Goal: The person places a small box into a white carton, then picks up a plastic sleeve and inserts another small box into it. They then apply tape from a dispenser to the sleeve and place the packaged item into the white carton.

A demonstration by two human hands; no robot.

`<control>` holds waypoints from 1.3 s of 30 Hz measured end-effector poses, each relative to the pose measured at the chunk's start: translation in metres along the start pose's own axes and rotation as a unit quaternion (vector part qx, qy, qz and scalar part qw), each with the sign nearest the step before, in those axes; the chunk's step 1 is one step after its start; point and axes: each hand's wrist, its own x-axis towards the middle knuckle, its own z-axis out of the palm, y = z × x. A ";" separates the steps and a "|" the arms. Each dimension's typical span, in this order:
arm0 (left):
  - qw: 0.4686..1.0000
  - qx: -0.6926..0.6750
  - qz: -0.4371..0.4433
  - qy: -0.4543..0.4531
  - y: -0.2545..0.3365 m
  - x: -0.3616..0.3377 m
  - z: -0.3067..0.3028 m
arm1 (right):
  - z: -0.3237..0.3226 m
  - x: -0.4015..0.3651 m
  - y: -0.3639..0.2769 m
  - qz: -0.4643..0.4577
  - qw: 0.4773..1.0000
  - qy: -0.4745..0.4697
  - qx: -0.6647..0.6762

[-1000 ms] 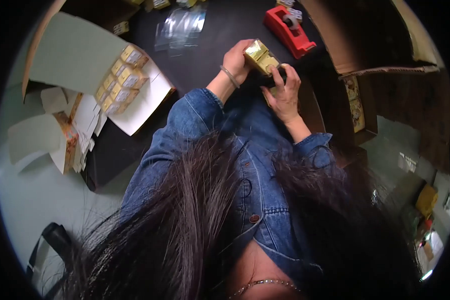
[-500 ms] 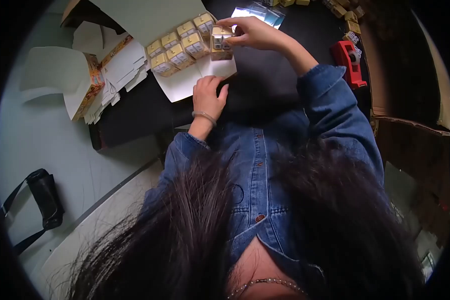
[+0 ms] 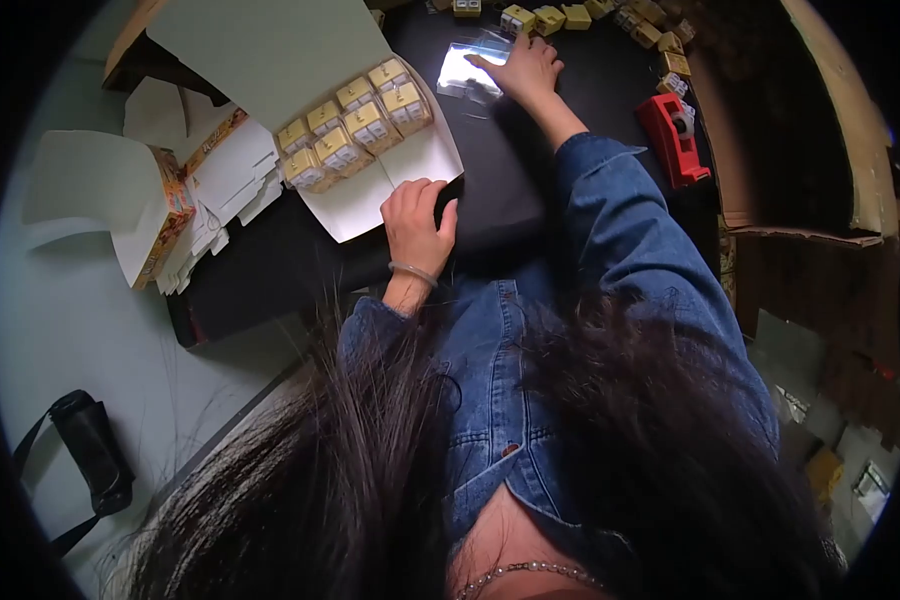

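My left hand [image 3: 417,225] rests at the near right edge of an open white cardboard box [image 3: 425,158], fingers together and bent, thumb held apart, nothing visible between them. Inside the box, small yellow-topped boxes [image 3: 367,122], each in clear plastic, stand in two rows at the far side. My right hand [image 3: 530,72] reaches over shiny clear plastic sleeves [image 3: 467,72] on the black tabletop. Its thumb and fingers are spread, the thumb over the sleeves and the fingertips near a loose small yellow box [image 3: 517,18].
More small yellow boxes [image 3: 646,33] line the table's far right. A red tape dispenser [image 3: 673,140] stands beside a large brown carton [image 3: 810,120]. Stacked white folded cardboard [image 3: 232,172] lies left of the white box. A black strapped case [image 3: 92,450] is at lower left.
My right hand has let go of a small yellow box, which now stands in the near row, and moved right to the sleeves. My left hand stays by the white box. The view has shifted.
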 end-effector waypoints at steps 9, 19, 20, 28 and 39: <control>0.985 -0.144 0.079 -0.052 0.043 0.000 0.021 | -0.031 -0.040 0.077 -0.071 0.994 -0.061 0.061; 0.963 -0.259 0.016 -0.067 0.058 0.018 0.061 | -0.060 -0.069 0.122 0.023 0.998 0.017 0.058; 0.963 -0.260 0.013 -0.069 0.059 0.019 0.064 | -0.057 -0.071 0.109 0.018 1.000 0.019 0.005; 0.927 -0.345 -0.066 -0.131 0.058 0.015 0.067 | -0.039 -0.045 0.122 0.024 0.910 -0.129 0.393; 0.516 -0.722 -0.182 -0.424 0.048 0.034 0.045 | -0.137 -0.136 0.085 -0.418 0.900 0.045 0.118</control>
